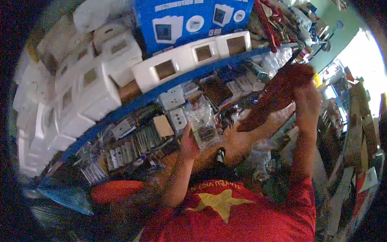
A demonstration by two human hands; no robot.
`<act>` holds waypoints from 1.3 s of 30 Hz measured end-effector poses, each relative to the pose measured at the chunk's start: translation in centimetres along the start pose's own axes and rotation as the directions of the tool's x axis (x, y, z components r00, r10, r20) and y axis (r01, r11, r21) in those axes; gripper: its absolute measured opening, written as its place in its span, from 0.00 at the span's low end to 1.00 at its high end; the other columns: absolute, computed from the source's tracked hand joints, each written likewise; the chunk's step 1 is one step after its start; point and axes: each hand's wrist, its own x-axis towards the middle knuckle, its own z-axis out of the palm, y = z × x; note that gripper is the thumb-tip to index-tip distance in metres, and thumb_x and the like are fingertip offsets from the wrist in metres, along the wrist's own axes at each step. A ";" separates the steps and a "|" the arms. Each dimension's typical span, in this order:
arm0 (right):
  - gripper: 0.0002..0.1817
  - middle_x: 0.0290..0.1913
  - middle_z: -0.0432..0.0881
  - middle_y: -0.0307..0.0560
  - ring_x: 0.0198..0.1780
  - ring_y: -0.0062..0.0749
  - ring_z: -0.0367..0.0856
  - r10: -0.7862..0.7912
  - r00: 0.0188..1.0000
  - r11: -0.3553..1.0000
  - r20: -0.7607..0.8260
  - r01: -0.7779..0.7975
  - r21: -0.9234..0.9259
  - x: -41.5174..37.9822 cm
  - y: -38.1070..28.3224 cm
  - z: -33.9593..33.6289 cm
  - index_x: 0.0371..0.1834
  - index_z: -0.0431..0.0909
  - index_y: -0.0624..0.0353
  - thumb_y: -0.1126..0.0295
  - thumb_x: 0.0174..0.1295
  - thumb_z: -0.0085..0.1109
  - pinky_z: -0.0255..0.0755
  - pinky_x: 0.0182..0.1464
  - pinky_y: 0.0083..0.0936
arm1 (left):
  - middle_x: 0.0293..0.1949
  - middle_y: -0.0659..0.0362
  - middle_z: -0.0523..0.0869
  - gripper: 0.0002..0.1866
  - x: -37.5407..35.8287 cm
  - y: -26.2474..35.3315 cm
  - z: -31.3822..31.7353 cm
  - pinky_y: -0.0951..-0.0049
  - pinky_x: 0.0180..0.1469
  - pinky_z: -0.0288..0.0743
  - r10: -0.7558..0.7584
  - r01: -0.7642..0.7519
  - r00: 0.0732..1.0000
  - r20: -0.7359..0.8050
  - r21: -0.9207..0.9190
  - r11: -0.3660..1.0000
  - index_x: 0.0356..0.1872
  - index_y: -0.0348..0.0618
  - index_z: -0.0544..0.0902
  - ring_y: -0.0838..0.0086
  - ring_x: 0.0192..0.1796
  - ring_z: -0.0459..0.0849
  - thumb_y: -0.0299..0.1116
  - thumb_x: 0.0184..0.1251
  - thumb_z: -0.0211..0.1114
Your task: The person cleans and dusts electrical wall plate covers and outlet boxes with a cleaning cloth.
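Note:
My left hand (190,143) is closed on a white electrical wall plate in a clear plastic bag (204,123), with the thumb along its near side. Up at the right, my right hand (307,99) grips a dark red-brown cloth (276,92), which hangs down toward the left. Its fingers are partly hidden by the cloth. Just left of the bagged plate lies a white socket plate (177,118) with dark round holes, and behind it another white socket plate (172,97). A tan card piece (163,126) lies beside them.
White plastic housings with square openings (164,69) line the upper shelf, beside a blue printed box (193,24). A blue shelf edge (161,85) runs below them. Several bagged plates (119,156) stand in rows. A red object (116,190) sits lower left; cardboard (360,121) leans at right.

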 end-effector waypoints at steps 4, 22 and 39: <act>0.17 0.38 0.79 0.47 0.41 0.30 0.77 0.279 0.886 0.887 0.370 -0.386 0.254 -1.8 -6.8 2.6 0.46 0.74 0.63 0.63 0.59 0.49 0.71 0.44 0.27 | 0.58 0.48 0.69 0.34 -2.2 0.5 -1.6 0.55 0.55 0.70 -0.173 0.191 0.955 0.239 -0.052 0.980 0.64 0.49 0.57 0.57 0.55 0.73 0.57 0.62 0.45; 0.18 0.38 0.76 0.49 0.39 0.46 0.75 -0.287 0.931 0.901 0.226 0.182 0.394 -13.2 -8.6 15.2 0.40 0.74 0.57 0.76 0.43 0.62 0.70 0.42 0.32 | 0.50 0.58 0.76 0.22 -9.5 2.3 5.6 0.66 0.48 0.73 0.278 -0.128 0.902 -0.332 0.408 0.904 0.55 0.46 0.69 0.69 0.47 0.78 0.48 0.67 0.44; 0.16 0.36 0.77 0.53 0.39 0.50 0.77 -0.322 0.721 0.947 0.614 0.256 0.196 -13.3 -5.6 14.0 0.32 0.76 0.65 0.79 0.33 0.59 0.73 0.42 0.33 | 0.54 0.56 0.74 0.26 -12.5 2.5 0.5 0.66 0.53 0.71 0.383 -0.152 0.878 -0.286 0.593 0.791 0.60 0.43 0.65 0.66 0.53 0.75 0.49 0.69 0.41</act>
